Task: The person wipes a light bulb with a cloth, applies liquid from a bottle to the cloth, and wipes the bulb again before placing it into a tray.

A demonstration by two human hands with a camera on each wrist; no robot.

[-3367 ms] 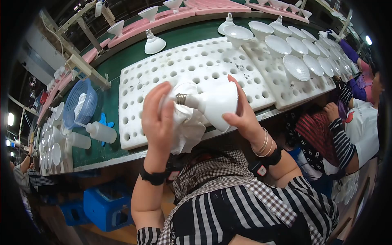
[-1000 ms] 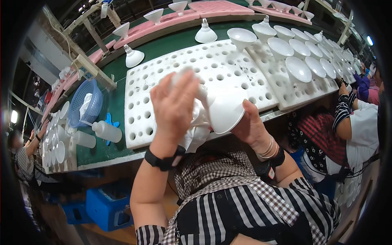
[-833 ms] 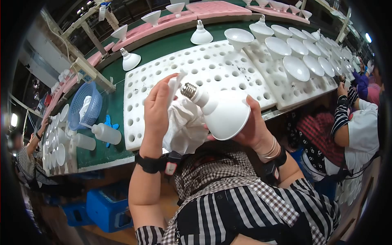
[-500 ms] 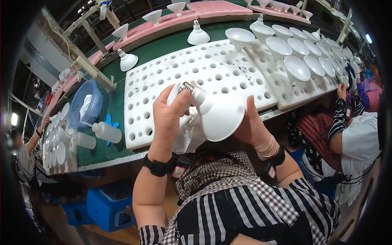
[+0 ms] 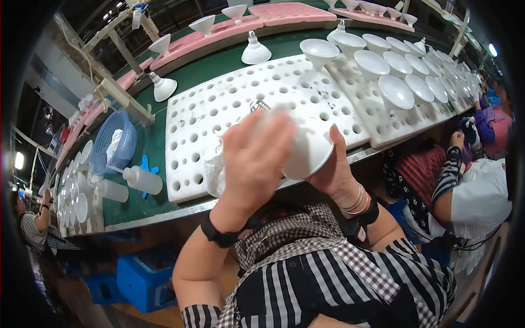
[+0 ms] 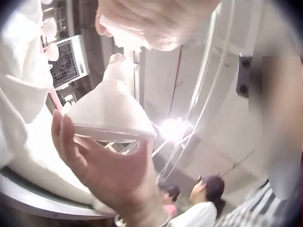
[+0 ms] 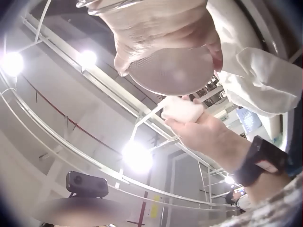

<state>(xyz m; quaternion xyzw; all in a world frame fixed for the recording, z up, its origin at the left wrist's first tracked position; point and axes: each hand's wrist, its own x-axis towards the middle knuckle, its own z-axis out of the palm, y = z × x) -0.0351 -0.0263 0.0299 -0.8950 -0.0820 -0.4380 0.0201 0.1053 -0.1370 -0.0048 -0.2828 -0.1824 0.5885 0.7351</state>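
Observation:
My right hand (image 5: 334, 172) grips the wide rim of a white cone-shaped light bulb (image 5: 310, 150), its fingers and thumb spread around the edge. The bulb's screw base points up in the left wrist view, and its ribbed lens (image 7: 173, 71) shows under the palm in the right wrist view. My left hand (image 5: 256, 158), blurred by motion, overlaps the bulb's neck and side in the head view. It holds a folded white cloth (image 7: 182, 109) between fingers and thumb, just off the screw base. More white cloth (image 5: 213, 167) hangs below the left hand.
A white foam board (image 5: 219, 109) with rows of holes lies ahead. Bulbs stand in a second board (image 5: 404, 123) at right. Two bulbs (image 5: 256, 50) stand on the green belt (image 5: 219, 68). A blue basket (image 5: 114, 143) and squeeze bottle (image 5: 143, 180) sit left.
My left hand has swept back and forth with the cloth around the bulb's base and neck, while my right hand keeps hold of the rim. Bulbs on the green belt have shifted left.

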